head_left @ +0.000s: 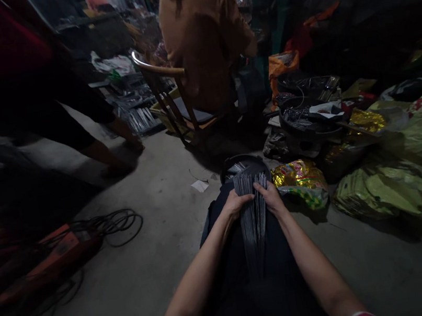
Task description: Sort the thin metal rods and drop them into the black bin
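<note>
Concrete floor [158, 203], grey and dim, runs through the middle; room dark and cluttered, edges hard to read. Person in a red top [23, 43] stands upper left, dark bottoms, lower legs showing. Person in a brown top [200, 33] sits upper center, back to camera, on a wooden chair [160, 71]; together they block much of the room beyond. Pale yellow-green sacks [390, 192] are heaped along the right side, some folded flat. Lower left: orange object [55, 244], shape unclear, with a black cable [124, 226] looped beside it on the floor.

Containers: dark round basin [313, 135] right of center, heaped with thin metal pieces plus something white on top; dark tub [243, 158] at center, just past the hands, more metal pieces inside; yellow crate [162, 115] partly hidden by the chair, contents unclear. Orange bag [283, 62] upper right. Gold foil package [296, 174] just right of the tub.

Thin metal rods [249, 231] lie lengthwise over the wearer's dark lap, lower center, upper ends near the tub. Left hand [238, 201] grips the thicker bunch, thumb across it; right hand [271, 196] pinches a slimmer bunch, slightly fanned. Other fingers mostly hidden. White scrap [200, 186] on the floor, left of the tub.
</note>
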The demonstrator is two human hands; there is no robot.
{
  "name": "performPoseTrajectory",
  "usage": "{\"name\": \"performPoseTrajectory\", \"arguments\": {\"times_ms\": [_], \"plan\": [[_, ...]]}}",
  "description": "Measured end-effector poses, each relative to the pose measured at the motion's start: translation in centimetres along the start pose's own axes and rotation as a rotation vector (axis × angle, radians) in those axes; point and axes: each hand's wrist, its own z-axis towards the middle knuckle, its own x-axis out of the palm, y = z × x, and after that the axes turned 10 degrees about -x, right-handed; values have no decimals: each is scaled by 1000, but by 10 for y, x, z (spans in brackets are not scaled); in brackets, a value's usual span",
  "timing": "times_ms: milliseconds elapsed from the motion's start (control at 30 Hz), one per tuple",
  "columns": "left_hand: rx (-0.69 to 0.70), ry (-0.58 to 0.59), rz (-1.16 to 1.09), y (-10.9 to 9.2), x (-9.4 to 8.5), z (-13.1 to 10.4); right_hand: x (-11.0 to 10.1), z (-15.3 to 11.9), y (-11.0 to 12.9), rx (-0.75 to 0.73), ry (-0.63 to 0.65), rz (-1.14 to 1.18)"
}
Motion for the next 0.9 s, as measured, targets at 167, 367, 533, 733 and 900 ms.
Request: {"name": "performPoseTrajectory", "arguments": {"times_ms": [167,367,533,733,900], "plan": [[17,-8,10,2,0,2,2,-1,6,1,30,-69],[15,-2,3,2,0,1,3,0,5,12,-5,-66],[-11,25,0,-3,0,-2,3,-1,7,108,-75,17],[-60,14,25,-3,-2,2,7,2,7,41,-22,-40],[-51,-15,13,0,-2,5,6,3,5,41,-42,-73]]}}
